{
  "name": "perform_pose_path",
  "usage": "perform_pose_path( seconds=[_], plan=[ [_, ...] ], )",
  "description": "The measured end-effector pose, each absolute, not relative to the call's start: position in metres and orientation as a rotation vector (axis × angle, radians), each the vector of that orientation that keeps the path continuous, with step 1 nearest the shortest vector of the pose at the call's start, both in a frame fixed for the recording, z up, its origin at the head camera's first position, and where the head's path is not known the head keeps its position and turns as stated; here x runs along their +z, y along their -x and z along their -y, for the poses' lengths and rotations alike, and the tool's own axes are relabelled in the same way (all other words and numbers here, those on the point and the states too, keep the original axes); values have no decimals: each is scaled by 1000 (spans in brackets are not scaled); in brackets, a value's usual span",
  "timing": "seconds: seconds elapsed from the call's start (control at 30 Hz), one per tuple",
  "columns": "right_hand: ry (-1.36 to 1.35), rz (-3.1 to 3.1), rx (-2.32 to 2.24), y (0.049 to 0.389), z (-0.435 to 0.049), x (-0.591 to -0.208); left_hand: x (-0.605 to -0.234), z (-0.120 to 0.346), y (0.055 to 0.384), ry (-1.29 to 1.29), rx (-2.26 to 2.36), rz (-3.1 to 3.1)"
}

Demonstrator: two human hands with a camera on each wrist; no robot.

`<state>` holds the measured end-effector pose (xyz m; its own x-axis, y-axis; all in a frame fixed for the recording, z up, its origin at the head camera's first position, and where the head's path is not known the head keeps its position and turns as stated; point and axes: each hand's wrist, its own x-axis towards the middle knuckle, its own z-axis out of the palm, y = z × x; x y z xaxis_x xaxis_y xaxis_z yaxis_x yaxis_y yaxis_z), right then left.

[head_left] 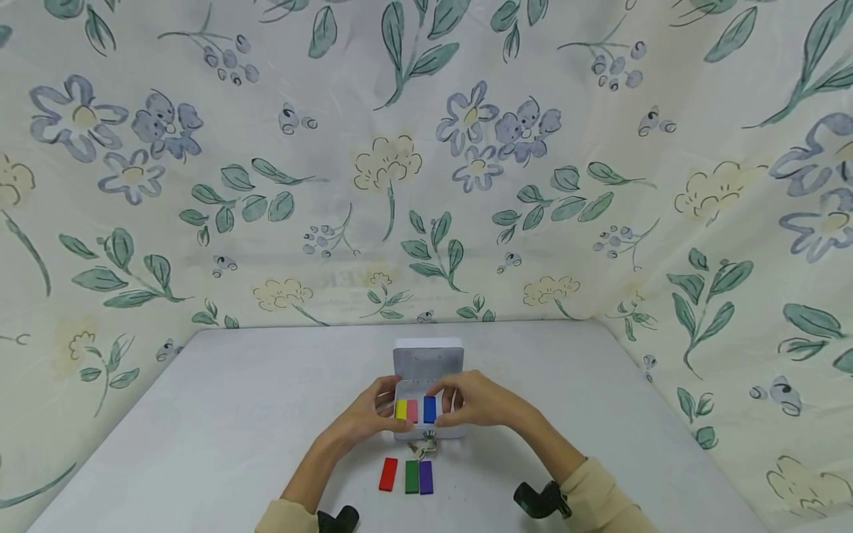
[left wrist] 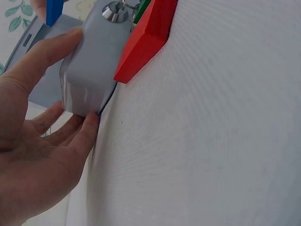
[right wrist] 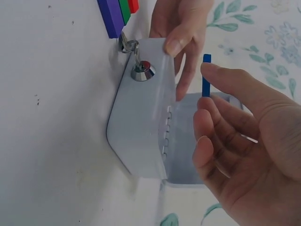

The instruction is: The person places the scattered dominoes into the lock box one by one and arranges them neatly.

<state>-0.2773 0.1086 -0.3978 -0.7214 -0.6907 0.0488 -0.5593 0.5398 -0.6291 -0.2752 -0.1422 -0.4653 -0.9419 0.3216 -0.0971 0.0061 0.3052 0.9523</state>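
A small grey metal cash box (head_left: 453, 431) stands with its lid (head_left: 429, 363) raised at the back. My left hand (head_left: 365, 411) holds the box at its left side, thumb on the front rim and fingers against the end wall (left wrist: 77, 96). Between the thumb and fingers of my right hand (head_left: 485, 400), a blue block (right wrist: 206, 75) is pinched on edge above the open box. Inside lie a yellow block (head_left: 401, 410) and a pink block (head_left: 412, 411), side by side toward the left. Keys (head_left: 422, 448) hang from the front lock (right wrist: 142, 71).
On the white table (head_left: 266, 400), just in front of the box, lie a red block (head_left: 388, 474), a green block (head_left: 412, 477) and a purple block (head_left: 426, 477). The green and purple ones are side by side. A flowered cloth (head_left: 426, 185) hangs behind the table and along its sides.
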Motion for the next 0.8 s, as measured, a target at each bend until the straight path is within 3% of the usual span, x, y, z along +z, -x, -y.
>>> perform_pose_path(
  seconds=[0.8],
  plan=[
    [1026, -2605, -951, 293, -110, -410, -466, 142, 275, -318, 1706, -2287]
  ],
)
